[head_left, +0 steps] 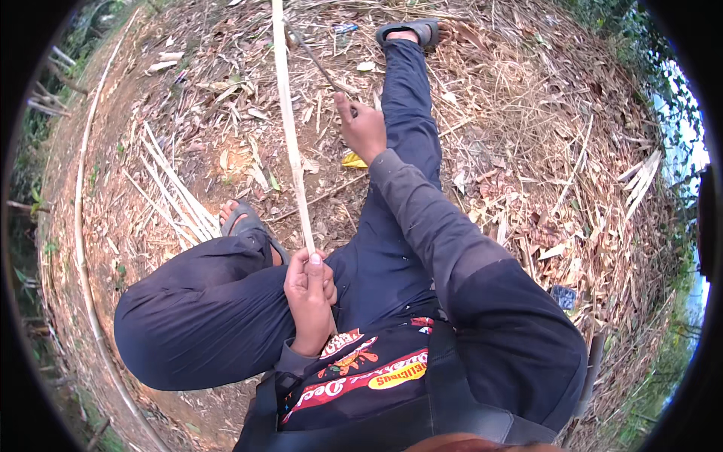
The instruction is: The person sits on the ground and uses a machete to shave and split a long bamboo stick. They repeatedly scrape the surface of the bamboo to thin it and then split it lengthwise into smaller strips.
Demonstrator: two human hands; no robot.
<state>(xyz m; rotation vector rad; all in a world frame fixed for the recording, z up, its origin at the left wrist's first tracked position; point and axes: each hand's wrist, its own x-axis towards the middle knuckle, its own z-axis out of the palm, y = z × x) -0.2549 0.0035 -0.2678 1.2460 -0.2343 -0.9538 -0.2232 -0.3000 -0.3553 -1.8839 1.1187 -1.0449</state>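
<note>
My left hand (310,297) is closed around the lower end of a long, pale bamboo strip (288,120), close to my lap with the thumb along it. From there the strip runs up and away, past the top edge of the view. Above my outstretched right leg, my right hand (363,132) is a fist around a knife (312,56). Its thin dark blade points up and to the left, its tip near the strip's far part; whether they touch I cannot tell. The knife's handle is mostly hidden by my fingers.
Several split pale strips (177,192) lie beside my left sandal (252,226). A long pole (81,203) curves along the left. Shavings and dry leaves (520,135) cover the ground. More pale pieces (642,181) lie far right, and a small dark packet (563,296) sits by my right elbow.
</note>
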